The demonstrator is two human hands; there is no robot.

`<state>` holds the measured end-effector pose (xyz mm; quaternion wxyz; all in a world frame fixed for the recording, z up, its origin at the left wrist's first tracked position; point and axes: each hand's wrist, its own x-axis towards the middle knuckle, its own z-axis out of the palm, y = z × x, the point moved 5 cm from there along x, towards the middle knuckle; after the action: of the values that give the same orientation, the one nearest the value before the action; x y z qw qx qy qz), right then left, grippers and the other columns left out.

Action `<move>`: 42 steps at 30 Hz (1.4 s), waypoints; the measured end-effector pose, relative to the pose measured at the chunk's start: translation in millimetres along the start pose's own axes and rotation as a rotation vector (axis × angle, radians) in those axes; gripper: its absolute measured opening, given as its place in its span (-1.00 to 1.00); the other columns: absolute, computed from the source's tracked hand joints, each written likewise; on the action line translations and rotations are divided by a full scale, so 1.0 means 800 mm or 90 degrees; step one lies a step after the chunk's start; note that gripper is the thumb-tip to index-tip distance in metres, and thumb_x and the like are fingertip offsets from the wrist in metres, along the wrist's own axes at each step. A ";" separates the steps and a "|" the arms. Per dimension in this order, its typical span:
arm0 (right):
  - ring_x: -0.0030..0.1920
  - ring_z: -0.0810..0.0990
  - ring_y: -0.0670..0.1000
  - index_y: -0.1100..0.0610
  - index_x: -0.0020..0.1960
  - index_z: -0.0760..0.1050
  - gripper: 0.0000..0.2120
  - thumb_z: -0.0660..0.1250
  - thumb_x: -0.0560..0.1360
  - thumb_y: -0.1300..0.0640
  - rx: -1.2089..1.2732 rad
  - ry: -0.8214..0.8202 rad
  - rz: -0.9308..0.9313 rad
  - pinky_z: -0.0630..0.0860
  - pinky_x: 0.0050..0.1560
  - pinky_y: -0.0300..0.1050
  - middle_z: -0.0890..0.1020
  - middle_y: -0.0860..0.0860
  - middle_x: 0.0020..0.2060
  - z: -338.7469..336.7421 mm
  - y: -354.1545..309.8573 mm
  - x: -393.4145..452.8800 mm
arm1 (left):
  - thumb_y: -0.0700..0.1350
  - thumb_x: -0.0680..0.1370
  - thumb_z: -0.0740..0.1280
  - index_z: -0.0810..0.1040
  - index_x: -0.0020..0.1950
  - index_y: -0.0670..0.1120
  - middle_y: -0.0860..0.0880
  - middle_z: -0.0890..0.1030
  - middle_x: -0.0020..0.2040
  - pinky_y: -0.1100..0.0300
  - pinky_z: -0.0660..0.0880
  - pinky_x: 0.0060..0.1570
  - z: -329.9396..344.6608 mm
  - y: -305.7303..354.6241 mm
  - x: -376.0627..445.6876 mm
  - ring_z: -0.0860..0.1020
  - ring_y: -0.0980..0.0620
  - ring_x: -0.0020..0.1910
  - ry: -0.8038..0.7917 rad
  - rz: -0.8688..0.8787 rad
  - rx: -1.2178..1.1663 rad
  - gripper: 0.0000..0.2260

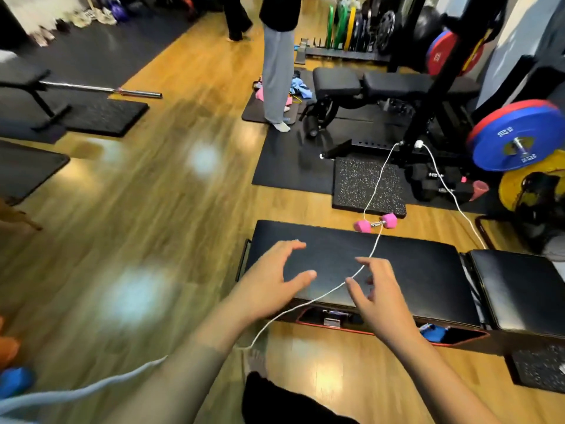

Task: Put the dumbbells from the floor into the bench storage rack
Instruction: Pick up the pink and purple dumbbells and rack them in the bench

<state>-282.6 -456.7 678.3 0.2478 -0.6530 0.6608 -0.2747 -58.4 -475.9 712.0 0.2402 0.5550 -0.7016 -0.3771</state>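
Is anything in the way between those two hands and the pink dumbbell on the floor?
Yes. The pink dumbbell lies on the floor beyond the black bench, and both the left hand and the right hand hover over the bench's near side. A white cable also crosses the bench top and passes over the dumbbell.

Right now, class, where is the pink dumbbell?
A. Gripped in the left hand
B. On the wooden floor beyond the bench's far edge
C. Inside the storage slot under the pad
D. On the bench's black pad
B: the pink dumbbell lies on the wood floor just past the far edge of the bench, while the left hand and right hand hover empty above the pad.
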 end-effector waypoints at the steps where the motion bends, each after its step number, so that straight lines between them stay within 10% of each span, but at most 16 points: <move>1: 0.02 0.45 -0.14 -0.02 0.32 0.39 -0.63 0.34 0.55 -0.01 -0.005 0.004 -0.001 0.49 0.06 -0.06 0.36 -0.18 0.11 0.009 -0.012 0.013 | 0.21 0.50 0.32 0.34 0.42 0.15 0.24 0.37 0.40 0.18 0.30 0.39 -0.016 -0.010 0.010 0.32 0.29 0.39 -0.002 0.002 0.010 -0.49; 16: 0.11 0.49 -0.03 -0.05 0.30 0.37 -0.63 0.34 0.54 -0.04 -0.032 0.051 0.086 0.50 0.04 0.00 0.40 -0.09 0.19 0.166 -0.188 0.260 | 0.12 0.55 0.33 0.40 0.38 0.10 0.26 0.40 0.28 0.40 0.25 0.23 -0.272 -0.161 0.210 0.35 0.30 0.30 -0.086 0.046 0.046 -0.59; 25: 0.12 0.49 0.02 0.02 0.31 0.39 -0.61 0.35 0.53 -0.04 -0.044 0.203 0.231 0.49 0.11 0.00 0.39 -0.06 0.16 0.249 -0.263 0.356 | 0.20 0.51 0.30 0.40 0.37 0.08 0.14 0.46 0.32 0.16 0.35 0.36 -0.370 -0.235 0.358 0.39 0.24 0.33 -0.238 0.213 0.048 -0.54; 35: 0.10 0.47 -0.06 0.00 0.35 0.36 -0.60 0.32 0.55 -0.05 -0.039 0.360 0.458 0.47 0.13 -0.07 0.39 -0.09 0.20 0.294 -0.292 0.409 | 0.17 0.53 0.31 0.39 0.36 0.16 0.27 0.45 0.30 0.36 0.37 0.09 -0.412 -0.239 0.553 0.41 0.40 0.15 -0.429 0.405 0.132 -0.59; 42: -0.10 0.46 -0.14 0.07 0.29 0.41 -0.62 0.37 0.52 0.01 0.007 0.380 0.500 0.46 0.13 -0.07 0.39 -0.07 0.08 0.287 -0.259 0.563 | 0.09 0.50 0.39 0.49 0.25 0.11 0.16 0.55 0.14 0.09 0.48 0.08 -0.551 -0.246 0.839 0.53 0.17 0.04 -0.321 0.396 0.311 -0.67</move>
<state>14.8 -914.9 668.2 0.1362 -0.2460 0.8977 -0.3392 211.4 -1255.3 765.4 0.0260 0.2494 -0.9394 -0.2338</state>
